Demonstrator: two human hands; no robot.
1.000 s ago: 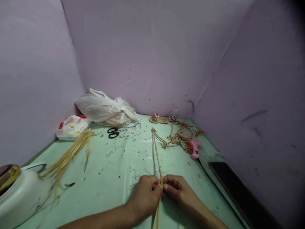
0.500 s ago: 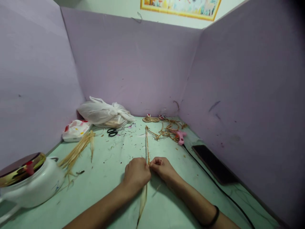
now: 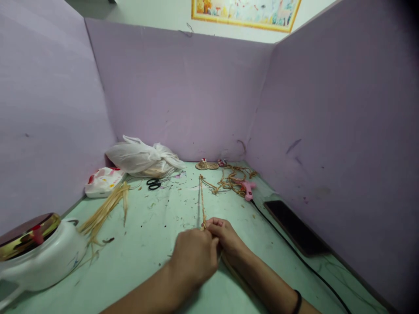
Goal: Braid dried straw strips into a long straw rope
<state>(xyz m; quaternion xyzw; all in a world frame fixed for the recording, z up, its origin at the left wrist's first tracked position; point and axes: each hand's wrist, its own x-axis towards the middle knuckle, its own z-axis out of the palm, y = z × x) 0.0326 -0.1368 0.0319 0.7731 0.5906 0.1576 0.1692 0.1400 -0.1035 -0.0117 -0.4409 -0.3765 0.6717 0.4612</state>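
A thin straw braid [image 3: 202,198] runs from the far part of the table toward me, ending at my hands. My right hand [image 3: 225,235] pinches the braid's near end between thumb and fingers. Close beside it, my left hand [image 3: 194,255] is closed, knuckles up, its thumb side against the right hand; the straw strand in its fingers is mostly hidden. A loose pale strand [image 3: 237,274] trails from under my hands, down along the right forearm. Beyond, the braid joins a tangled length of straw cord [image 3: 234,176].
At left are a white pot [image 3: 49,261], loose straw strips [image 3: 106,209], a tissue pack [image 3: 103,182], black scissors [image 3: 153,184] and a white plastic bag [image 3: 140,157]. On the right lie a pink glue gun [image 3: 248,190], its black cable [image 3: 288,242] and a phone [image 3: 296,226]. Purple partitions [image 3: 183,96] enclose the table.
My left hand has moved right and nearer, turning over against the right hand. The loose strand has swung from below the left hand to the right. My right hand keeps its pinch.
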